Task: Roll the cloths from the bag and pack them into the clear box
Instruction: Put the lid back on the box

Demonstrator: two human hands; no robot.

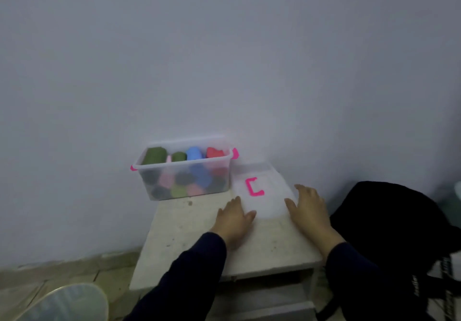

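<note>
Resting my left hand (234, 217) and right hand (308, 207) flat and open on the lid (262, 196) upon the tabletop (179, 241), I judge packing nearly finished, since rolled cloths (193, 153) fill the clear box (184, 168), only closing remaining.

Clear box (183, 180) is translucent, glossy plastic with bright pink plastic clips; soft matt cloth rolls (179, 157) fill it. Frosted plastic lid (262, 196) lies smooth. Table (179, 241) looks matt, speckled, worn. Black bag (389, 223): dull fabric.
</note>
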